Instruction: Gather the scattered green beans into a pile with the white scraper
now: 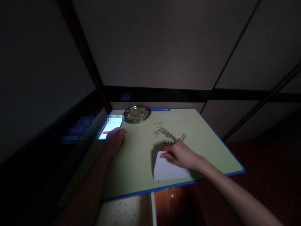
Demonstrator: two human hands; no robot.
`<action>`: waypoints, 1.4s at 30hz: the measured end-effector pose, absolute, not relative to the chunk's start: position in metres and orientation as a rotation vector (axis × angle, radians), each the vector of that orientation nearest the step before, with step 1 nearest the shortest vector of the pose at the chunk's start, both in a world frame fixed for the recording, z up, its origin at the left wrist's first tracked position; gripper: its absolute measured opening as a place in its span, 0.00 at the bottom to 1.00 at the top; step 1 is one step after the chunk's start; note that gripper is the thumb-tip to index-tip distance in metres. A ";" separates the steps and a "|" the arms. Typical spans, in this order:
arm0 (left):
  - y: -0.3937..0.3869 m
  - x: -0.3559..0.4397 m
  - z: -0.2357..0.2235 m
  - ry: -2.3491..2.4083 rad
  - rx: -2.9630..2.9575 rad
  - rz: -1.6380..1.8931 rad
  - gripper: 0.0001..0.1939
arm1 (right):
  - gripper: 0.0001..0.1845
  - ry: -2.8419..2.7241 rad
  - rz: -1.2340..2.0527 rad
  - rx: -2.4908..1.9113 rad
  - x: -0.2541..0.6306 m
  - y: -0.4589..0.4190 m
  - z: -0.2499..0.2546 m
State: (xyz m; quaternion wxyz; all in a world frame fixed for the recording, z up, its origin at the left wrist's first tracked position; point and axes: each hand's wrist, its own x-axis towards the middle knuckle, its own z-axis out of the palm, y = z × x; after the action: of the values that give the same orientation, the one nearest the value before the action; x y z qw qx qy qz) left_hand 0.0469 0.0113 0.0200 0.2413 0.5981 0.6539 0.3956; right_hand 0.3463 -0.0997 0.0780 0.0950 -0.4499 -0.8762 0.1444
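Observation:
My left hand (pixel 114 139) lies on the lit screen of a phone (pixel 110 128) at the left edge of a pale green board with a blue rim (pixel 211 138); its fingers are bent over the screen. My right hand (pixel 180 154) rests on the upper edge of a white card (pixel 166 171) near the board's front, fingers curled down against it. Just beyond that hand, small green-brown seeds (pixel 169 135) are scattered in a loose line. A round metal dish (pixel 137 114) holding more seeds stands at the board's far edge.
The room is dim. Light wall panels with dark frames rise behind the board. Under the board's front edge shows a speckled floor (pixel 127 210) and a reddish-brown surface (pixel 174 201). A blurred patch lies to the left of the phone.

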 end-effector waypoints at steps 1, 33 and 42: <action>0.011 0.048 0.021 1.796 1.634 1.077 0.12 | 0.16 -2.615 0.453 -1.299 0.347 -0.099 0.078; 0.008 0.044 0.014 1.714 1.640 1.111 0.13 | 0.22 -0.559 0.939 -1.293 0.441 -0.184 0.017; -0.041 0.106 0.060 1.312 1.628 0.831 0.13 | 0.17 -0.776 1.153 -1.024 0.357 -0.182 0.020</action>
State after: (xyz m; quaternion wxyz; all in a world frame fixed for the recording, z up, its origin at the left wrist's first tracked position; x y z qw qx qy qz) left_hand 0.1056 -0.0413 0.0598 0.4313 0.6528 0.5262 0.3332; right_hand 0.3568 -0.1817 0.0199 0.6499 -0.4509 -0.3416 0.5075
